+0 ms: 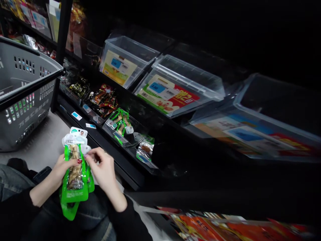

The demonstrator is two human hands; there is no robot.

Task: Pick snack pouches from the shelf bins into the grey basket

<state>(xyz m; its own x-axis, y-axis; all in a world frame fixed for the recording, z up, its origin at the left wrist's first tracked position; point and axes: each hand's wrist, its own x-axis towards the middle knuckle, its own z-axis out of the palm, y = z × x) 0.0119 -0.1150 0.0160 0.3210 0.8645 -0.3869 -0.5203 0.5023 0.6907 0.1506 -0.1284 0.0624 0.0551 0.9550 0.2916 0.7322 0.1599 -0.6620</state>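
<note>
A small stack of green snack packets [75, 177] with clear windows and white tops is held over my lap. Through the front window a light brown food piece shows. My left hand [61, 167] grips the stack from its left side, thumb across the front. At the upper right edge, my right hand [102, 167] pinches one of the packets by its white top. Similar green packets [120, 122] lie in a clear bin on the low shelf ahead, beside a silver and green packet [145, 147].
A grey shopping basket [27, 124] stands on the left. Dark red packets [104, 98] fill a neighbouring bin. Clear plastic boxes [180, 75] with price labels line the shelf above. Orange packets [205, 227] lie at the lower right. The black shelf edge [112, 157] runs close to my right hand.
</note>
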